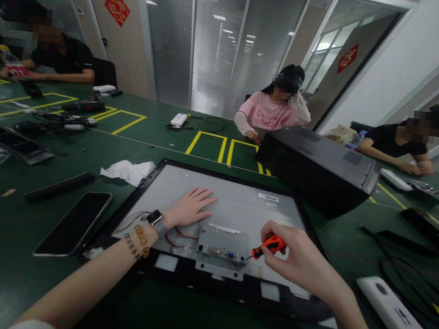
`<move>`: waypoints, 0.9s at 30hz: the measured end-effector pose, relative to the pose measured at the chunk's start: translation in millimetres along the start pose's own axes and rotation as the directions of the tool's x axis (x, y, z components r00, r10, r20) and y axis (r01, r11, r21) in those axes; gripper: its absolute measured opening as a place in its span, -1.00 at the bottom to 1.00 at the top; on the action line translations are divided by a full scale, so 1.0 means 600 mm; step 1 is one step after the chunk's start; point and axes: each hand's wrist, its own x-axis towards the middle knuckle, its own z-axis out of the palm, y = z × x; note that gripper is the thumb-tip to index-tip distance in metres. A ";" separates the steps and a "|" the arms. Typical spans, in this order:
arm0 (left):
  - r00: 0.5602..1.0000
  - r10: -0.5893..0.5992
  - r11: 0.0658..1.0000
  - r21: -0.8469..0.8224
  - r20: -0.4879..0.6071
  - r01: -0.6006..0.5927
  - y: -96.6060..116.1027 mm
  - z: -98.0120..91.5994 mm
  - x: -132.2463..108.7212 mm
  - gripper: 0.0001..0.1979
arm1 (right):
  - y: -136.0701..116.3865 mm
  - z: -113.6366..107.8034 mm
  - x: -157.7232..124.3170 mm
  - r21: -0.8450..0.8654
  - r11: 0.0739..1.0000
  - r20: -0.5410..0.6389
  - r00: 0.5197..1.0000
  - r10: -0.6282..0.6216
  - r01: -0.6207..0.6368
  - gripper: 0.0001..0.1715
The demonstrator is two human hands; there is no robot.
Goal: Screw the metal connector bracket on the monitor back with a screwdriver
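A monitor panel (239, 199) with a black frame lies back side up on the green table in front of me. Near its lower edge sits a metal bracket box (220, 239) with video ports and thin coloured wires running off to the left. My right hand (289, 250) grips an orange and black screwdriver (275, 243), whose tip meets the right part of the bracket. Flat on the panel's grey back, left of the bracket, my left hand (191, 207) rests with fingers spread. A watch and bead bracelets are on that wrist.
Left of the panel lie a phone (74, 224), a black bar (59, 186) and crumpled tissue (128, 171). A large black casing (315, 165) stands behind on the right. A white power strip (404, 320) and cables are at right. Other people sit around the table.
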 end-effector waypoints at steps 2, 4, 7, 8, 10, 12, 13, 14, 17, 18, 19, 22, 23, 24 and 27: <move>1.000 0.000 1.000 0.002 -0.004 0.000 0.000 0.000 0.000 -0.47 | -0.003 0.000 0.002 -0.012 1.000 0.007 1.000 -0.004 0.004 -0.90; 1.000 0.001 1.000 0.003 -0.001 -0.001 -0.001 0.001 -0.001 -0.47 | -0.007 -0.001 0.003 -0.022 1.000 0.001 1.000 -0.012 0.012 -0.90; 1.000 0.005 1.000 -0.004 0.002 -0.005 -0.001 0.001 -0.001 -0.47 | -0.013 -0.002 0.002 -0.056 0.998 0.007 1.000 -0.026 0.026 -0.90; 1.000 0.007 1.000 -0.007 -0.002 -0.007 -0.001 0.001 -0.001 -0.46 | -0.014 -0.002 0.001 -0.072 0.997 0.006 1.000 -0.028 0.028 -0.91; 1.000 0.008 1.000 -0.010 -0.013 -0.008 -0.001 0.001 -0.001 -0.46 | -0.013 -0.001 -0.001 -0.110 0.993 0.000 0.999 -0.034 0.034 -0.96; 1.000 0.008 1.000 -0.009 -0.019 -0.008 -0.001 0.002 -0.001 -0.46 | -0.012 0.001 -0.002 -0.145 0.989 -0.007 0.999 -0.038 0.037 -0.93; 1.000 0.007 1.000 -0.007 -0.018 -0.007 -0.001 0.002 -0.001 -0.46 | -0.011 0.003 -0.002 -0.159 0.987 -0.003 0.999 -0.038 0.037 -0.88; 1.000 0.005 1.000 -0.005 -0.014 -0.005 -0.001 0.002 -0.001 -0.46 | -0.011 0.004 -0.002 -0.169 0.985 0.001 0.999 -0.033 0.033 -0.83; 1.000 0.000 1.000 -0.002 -0.005 0.000 0.000 0.001 0.000 -0.47 | -0.012 0.003 -0.003 -0.175 0.985 0.016 1.000 -0.005 0.007 -0.75; 1.000 0.000 1.000 -0.002 -0.005 0.000 0.000 0.001 0.000 -0.47 | -0.014 0.002 -0.003 -0.164 0.986 0.020 1.000 0.005 -0.002 -0.74; 1.000 0.000 1.000 -0.002 -0.006 0.000 0.000 0.001 0.000 -0.47 | -0.016 -0.001 -0.004 -0.143 0.990 0.025 1.000 0.007 -0.003 -0.75; 1.000 0.002 1.000 0.000 -0.004 -0.002 0.000 0.001 0.000 -0.47 | -0.021 -0.010 -0.007 -0.056 0.998 0.041 0.998 -0.040 0.042 -0.79; 1.000 0.001 1.000 0.000 -0.002 -0.001 0.000 0.001 0.000 -0.47 | -0.022 -0.012 -0.008 -0.033 0.997 0.041 0.997 -0.062 0.063 -0.80; 1.000 0.000 1.000 -0.001 -0.001 0.000 0.000 0.001 0.001 -0.47 | -0.023 -0.014 -0.008 -0.015 0.996 0.038 0.996 -0.082 0.083 -0.81; 1.000 0.001 1.000 -0.008 -0.005 -0.001 0.000 0.001 0.001 -0.47 | -0.025 -0.015 -0.007 0.007 0.994 0.040 0.994 -0.106 0.105 -0.82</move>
